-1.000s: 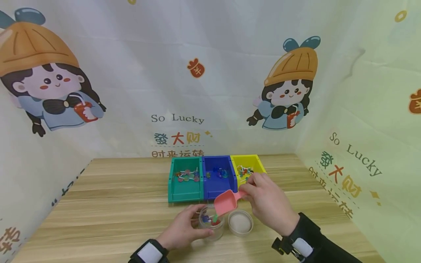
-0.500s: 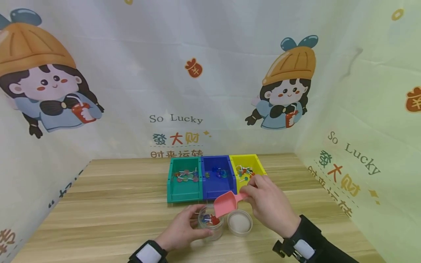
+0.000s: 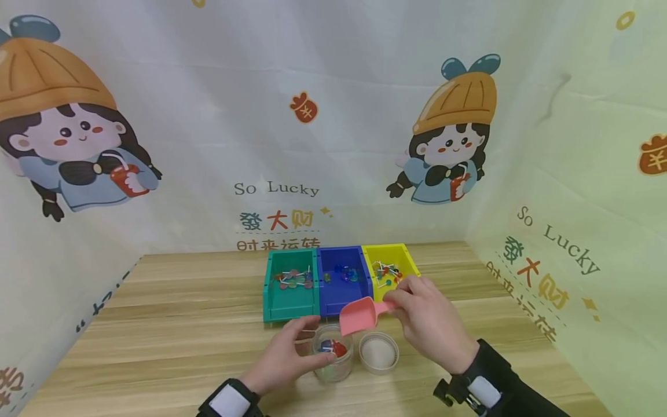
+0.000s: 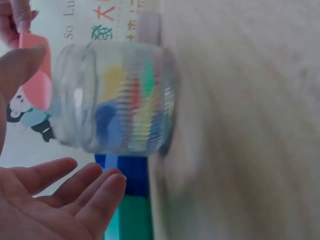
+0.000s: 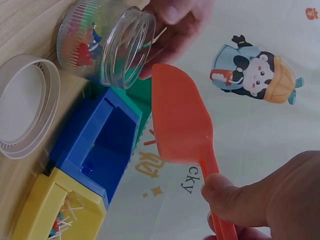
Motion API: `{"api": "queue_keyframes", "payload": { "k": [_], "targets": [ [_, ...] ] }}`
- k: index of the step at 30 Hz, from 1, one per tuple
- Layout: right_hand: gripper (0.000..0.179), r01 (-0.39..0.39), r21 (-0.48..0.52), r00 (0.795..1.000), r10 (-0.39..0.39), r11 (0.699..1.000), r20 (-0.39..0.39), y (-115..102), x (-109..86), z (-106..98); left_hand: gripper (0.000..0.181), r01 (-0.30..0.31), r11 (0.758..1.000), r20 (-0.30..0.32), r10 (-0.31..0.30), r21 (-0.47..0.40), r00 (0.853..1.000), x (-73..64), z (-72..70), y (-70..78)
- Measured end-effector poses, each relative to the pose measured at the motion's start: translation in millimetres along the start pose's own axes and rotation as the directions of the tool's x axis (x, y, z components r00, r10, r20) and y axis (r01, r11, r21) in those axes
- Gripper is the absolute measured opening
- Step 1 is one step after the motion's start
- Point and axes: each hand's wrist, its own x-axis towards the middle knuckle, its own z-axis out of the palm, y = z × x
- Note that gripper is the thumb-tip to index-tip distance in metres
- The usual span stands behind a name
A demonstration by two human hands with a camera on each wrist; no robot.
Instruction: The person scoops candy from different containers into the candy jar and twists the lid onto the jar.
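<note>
My right hand (image 3: 429,324) pinches the handle of a pink scoop (image 3: 357,316) between thumb and fingers. The scoop's blade tilts down beside the mouth of a clear round jar (image 3: 333,370); no pieces show on it. Red, blue and other small coloured pieces lie inside the jar (image 5: 82,42), which stands uncapped on the table. Around the jar's left side is my left hand (image 3: 286,356), thumb in front and fingers behind. In the left wrist view its fingers (image 4: 100,192) are spread, with a gap between them and the glass.
A white lid (image 3: 379,352) lies right of the jar. Behind stand three joined bins: green (image 3: 292,307), blue (image 3: 344,301) and yellow (image 3: 388,253), holding small coloured pieces, several on white sticks. A printed curtain (image 3: 208,116) encloses the wooden table (image 3: 172,324).
A green piece at the scoop's tip has dropped away, and the scoop has risen slightly. My left fingers have loosened from the jar and spread.
</note>
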Motion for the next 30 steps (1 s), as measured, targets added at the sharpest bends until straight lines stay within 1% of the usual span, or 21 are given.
{"api": "queue_keyframes", "payload": {
  "k": [6, 8, 11, 15, 20, 24, 28, 30],
  "targets": [
    [0.022, -0.004, 0.005, 0.999, 0.004, 1.0, -0.051, 7, 2.8, 0, 0.073, 0.002, 1.0, -0.101, -0.002, 0.001, 0.995, 4.0, -10.2, 6.4],
    [0.022, -0.014, 0.016, 0.997, 0.015, 1.0, -0.071, 11, 3.8, 1, 0.069, -0.001, 1.0, -0.136, 0.002, 0.008, 0.991, 5.9, -13.3, 6.8],
    [0.021, -0.033, 0.039, 0.994, 0.037, 0.999, -0.098, 17, 5.6, 4, 0.066, -0.023, 0.999, -0.19, 0.027, 0.022, 0.981, 8.5, -19.0, 6.4],
    [0.02, -0.076, 0.079, 0.989, 0.085, 0.994, -0.117, 24, 8.3, 5, 0.066, -0.038, 0.998, -0.249, 0.049, 0.051, 0.967, 11.9, -29.2, 5.2],
    [0.023, -0.17, 0.112, 0.978, 0.181, 0.979, -0.099, 32, 11.4, 4, 0.066, -0.025, 0.996, -0.317, 0.05, 0.085, 0.947, 18.2, -44.3, 2.0],
    [0.025, -0.236, 0.124, 0.967, 0.246, 0.964, -0.071, 40, 13.1, 3, 0.063, 0.005, 0.997, -0.373, 0.027, 0.083, 0.927, 23.4, -55.8, -3.3],
    [0.025, -0.283, 0.126, 0.955, 0.291, 0.951, -0.055, 48, 14.5, 2, 0.062, 0.023, 0.997, -0.422, 0.007, 0.067, 0.907, 29.0, -66.8, -9.8],
    [0.025, -0.306, 0.132, 0.948, 0.314, 0.943, -0.045, 52, 14.8, 2, 0.062, 0.036, 0.997, -0.441, 0.0, 0.073, 0.898, 31.9, -71.6, -13.8]
  ]
}}
